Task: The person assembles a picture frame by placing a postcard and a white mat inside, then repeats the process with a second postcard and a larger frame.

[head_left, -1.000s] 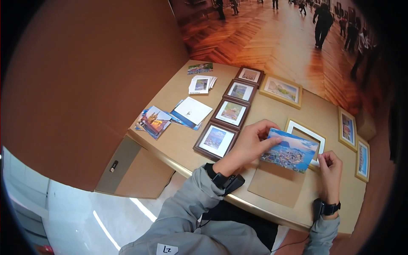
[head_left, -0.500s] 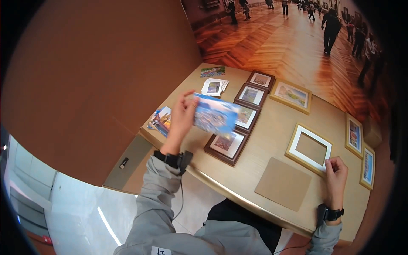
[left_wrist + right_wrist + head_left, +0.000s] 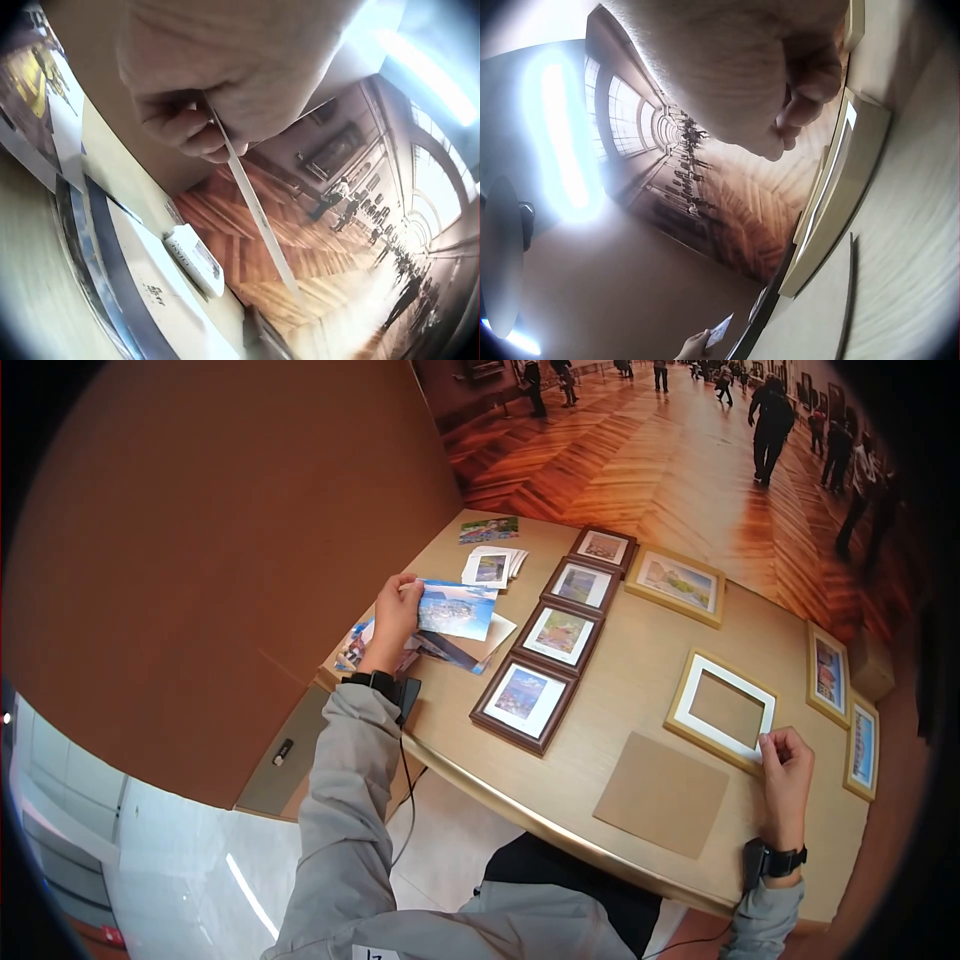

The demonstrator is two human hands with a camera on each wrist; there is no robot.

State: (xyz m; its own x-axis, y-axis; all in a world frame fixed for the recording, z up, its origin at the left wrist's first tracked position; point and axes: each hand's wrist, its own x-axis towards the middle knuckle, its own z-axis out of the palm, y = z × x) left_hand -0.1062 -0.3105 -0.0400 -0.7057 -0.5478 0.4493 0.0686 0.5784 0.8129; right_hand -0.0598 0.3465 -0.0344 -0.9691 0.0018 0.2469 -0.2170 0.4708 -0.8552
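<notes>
My left hand pinches a blue coastal postcard by its left edge, above a pile of cards at the table's left. Seen from the left wrist, the hand has its fingers curled on the card, which shows nearly edge-on. My right hand pinches the lower right corner of a gold frame with a white mat, whose opening shows the tabletop. Fingers of the right hand are bent beside the frame in the right wrist view.
A brown backing board lies near the front edge. Several dark frames form a column mid-table. Gold frames stand at the back and right. Small white cards and a garden picture lie at the back left.
My left hand has carried the blue postcard leftward from above the gold frame to the card pile. The right hand remains at the frame's corner.
</notes>
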